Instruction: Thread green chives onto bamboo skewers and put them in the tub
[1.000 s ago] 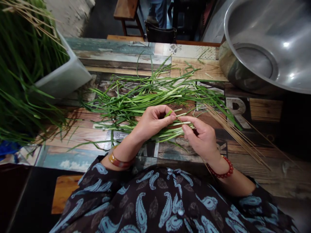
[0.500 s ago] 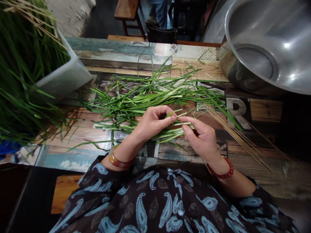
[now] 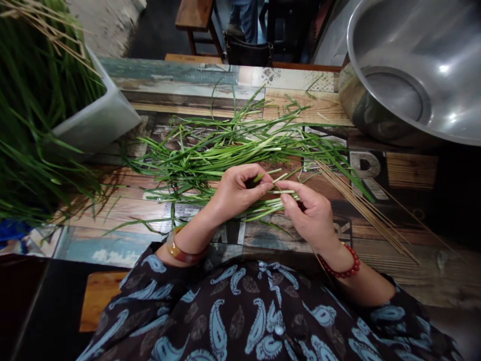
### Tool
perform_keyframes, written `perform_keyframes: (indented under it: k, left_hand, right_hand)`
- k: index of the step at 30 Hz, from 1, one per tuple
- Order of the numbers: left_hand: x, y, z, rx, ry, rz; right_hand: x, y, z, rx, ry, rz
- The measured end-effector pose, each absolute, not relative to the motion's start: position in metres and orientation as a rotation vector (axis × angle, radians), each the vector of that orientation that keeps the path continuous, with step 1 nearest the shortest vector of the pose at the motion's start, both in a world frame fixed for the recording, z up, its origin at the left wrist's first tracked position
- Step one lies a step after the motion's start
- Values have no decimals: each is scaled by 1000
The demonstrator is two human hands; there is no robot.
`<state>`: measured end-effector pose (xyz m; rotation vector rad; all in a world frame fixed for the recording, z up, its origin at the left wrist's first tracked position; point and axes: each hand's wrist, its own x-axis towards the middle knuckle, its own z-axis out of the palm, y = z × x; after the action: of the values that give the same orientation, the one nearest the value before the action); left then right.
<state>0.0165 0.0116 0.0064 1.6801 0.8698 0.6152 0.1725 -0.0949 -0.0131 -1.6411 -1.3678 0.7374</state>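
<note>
My left hand (image 3: 244, 188) is closed, thumb and forefinger pinching a green chive stalk near its pale end. Close beside it, the thumb and forefinger of my right hand (image 3: 306, 208) come together at the same spot. A thin bamboo skewer (image 3: 320, 263) shows below my right palm and runs along the wrist; its upper part is hidden by the fingers. Beneath both hands lie several chives (image 3: 259, 210) with pale cut ends pointing right. A larger loose pile of chives (image 3: 233, 150) spreads over the table just beyond my hands.
Several bamboo skewers (image 3: 361, 210) lie slanted on the patterned table (image 3: 112, 240) to the right. A large metal basin (image 3: 345, 95) stands at the back right. At left, a white bin (image 3: 101, 120) overflows with chives. Beyond the table are a wooden stool (image 3: 193, 15) and a person's legs (image 3: 246, 20).
My hands stay nearly in place; the fingertips have shifted only slightly around the stalk. The view has drifted a little.
</note>
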Motion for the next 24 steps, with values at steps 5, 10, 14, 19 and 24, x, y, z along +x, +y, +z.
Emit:
perform_keyframes:
  k: [5,10,14,19,24]
  left_hand:
    - [14,13,8,1728,850,615]
    - [14,15,9,1730,772,562]
    - [14,17,8,1764,621,524]
    - [11,18,7,1721,666,482]
    - [10,17,5,1608,653,373]
  right_hand:
    - [169,-96,-22,-1608,-1255,790]
    - [169,-97,-25,-1561,-1249,881]
    - [172,-97,-25,-1548,-1296,841]
    - [176,-95,-24,-1537,-1337,830]
    - [178,-91,-23,-1437,-1316,923]
